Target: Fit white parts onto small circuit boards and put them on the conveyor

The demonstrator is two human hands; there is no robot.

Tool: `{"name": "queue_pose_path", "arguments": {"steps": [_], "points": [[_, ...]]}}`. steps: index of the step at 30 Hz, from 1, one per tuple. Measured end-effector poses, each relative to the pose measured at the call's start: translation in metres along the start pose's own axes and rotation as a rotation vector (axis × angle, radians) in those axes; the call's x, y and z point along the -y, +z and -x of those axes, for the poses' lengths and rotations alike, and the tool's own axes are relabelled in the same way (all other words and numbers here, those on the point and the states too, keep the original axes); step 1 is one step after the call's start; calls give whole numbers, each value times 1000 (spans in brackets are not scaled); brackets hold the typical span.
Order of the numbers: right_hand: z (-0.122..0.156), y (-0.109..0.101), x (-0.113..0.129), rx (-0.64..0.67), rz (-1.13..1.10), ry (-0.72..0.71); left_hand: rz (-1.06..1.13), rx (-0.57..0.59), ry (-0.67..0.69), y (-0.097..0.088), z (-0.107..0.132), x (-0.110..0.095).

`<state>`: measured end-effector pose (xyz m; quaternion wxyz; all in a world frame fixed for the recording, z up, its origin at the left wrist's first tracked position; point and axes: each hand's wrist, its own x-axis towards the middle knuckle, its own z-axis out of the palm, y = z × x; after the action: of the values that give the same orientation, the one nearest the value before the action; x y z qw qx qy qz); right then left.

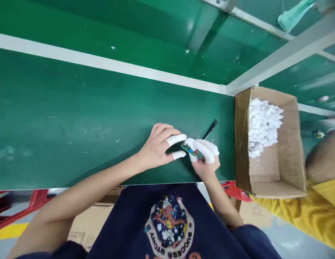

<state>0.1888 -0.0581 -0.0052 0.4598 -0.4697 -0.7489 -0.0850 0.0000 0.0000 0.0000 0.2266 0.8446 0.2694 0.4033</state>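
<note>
Left hand (159, 145): capped fingertips pinching one end of small green part (188, 148).
Right hand (206, 158): capped fingers closed on the other end.
Part: held between both hands, just above green table (75, 118).
Progress: apparently mid-handling (not yet set down).
Nearby: black pen (211, 128); cardboard box (286, 172) of white pieces (262, 126).

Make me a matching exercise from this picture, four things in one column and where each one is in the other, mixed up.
Things:
1. small green part
2. white pieces
3. black tool
4. cardboard box

Places:
A. lying on the green table, beyond the hands
B. at the table's right end
C. pinched between both hands' fingertips
D. heaped inside the box

Pairs: 1-C, 2-D, 3-A, 4-B
</note>
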Motion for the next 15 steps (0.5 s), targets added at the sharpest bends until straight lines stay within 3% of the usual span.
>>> {"name": "queue_pose_path", "arguments": {"steps": [8,12,15], "points": [[9,6,-6,101,-10,-145,349,143,-349,6,-3,-8],[11,11,-9,25,-103,-48,381,110,-319,3,-4,-9],[9,13,-7,96,-204,110,409,91,-244,1,-5,-7]]}}
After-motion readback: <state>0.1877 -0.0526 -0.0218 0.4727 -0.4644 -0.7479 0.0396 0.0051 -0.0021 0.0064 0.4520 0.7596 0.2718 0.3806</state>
